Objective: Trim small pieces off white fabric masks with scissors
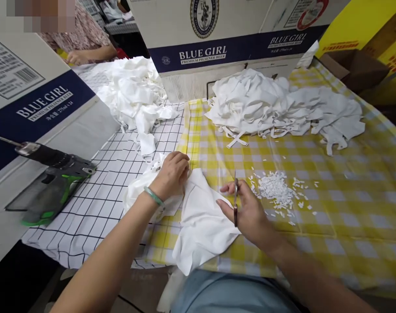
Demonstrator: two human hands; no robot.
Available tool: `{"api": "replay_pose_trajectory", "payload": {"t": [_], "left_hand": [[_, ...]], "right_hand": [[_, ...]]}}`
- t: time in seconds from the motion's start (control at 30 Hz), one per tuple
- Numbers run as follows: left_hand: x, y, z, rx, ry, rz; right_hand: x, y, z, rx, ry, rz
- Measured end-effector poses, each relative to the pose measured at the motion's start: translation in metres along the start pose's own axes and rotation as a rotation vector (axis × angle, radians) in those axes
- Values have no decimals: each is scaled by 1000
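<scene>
My left hand (172, 174) is closed, its fingers pinching the top of a white cloth piece (201, 221) that lies on the yellow checked tablecloth (348, 208) and hangs over the near edge. A green bangle sits on that wrist. My right hand (243, 208) grips small scissors (235, 200), blades pointing up, just right of the cloth. A small heap of white cut scraps (276, 189) lies right of the scissors.
A big pile of white cloth pieces (283, 106) lies at the back right, another pile (135, 95) at the back left on a black-grid cloth (103, 191). A cordless drill (51, 174) rests at left. Blue Girl cartons (217, 48) stand behind. Another person's hand (75, 56) works at far left.
</scene>
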State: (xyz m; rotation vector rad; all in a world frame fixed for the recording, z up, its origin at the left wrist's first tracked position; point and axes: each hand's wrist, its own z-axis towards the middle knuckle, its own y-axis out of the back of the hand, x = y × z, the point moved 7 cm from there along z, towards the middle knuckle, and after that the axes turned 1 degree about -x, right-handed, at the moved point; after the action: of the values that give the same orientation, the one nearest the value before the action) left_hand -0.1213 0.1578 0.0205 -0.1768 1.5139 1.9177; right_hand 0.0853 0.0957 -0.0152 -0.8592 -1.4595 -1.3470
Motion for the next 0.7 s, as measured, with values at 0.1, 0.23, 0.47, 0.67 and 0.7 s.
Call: {"api": "replay_pose_trajectory", "payload": {"t": [0.1, 0.23, 0.47, 0.67, 0.7], "left_hand": [[-26, 40, 0, -215, 33, -122], [-51, 75, -15, -362, 214, -533], [-46, 58, -73, -194, 537, -844], [-67, -13, -98, 386, 649, -1229], [-71, -17, -98, 398, 641, -1287]], "right_hand": [[18, -15, 24, 16, 7, 98], [39, -41, 45, 51, 29, 170], [32, -33, 54, 49, -8, 385], [42, -18, 50, -9, 101, 437], [43, -19, 50, -1, 108, 436]]}}
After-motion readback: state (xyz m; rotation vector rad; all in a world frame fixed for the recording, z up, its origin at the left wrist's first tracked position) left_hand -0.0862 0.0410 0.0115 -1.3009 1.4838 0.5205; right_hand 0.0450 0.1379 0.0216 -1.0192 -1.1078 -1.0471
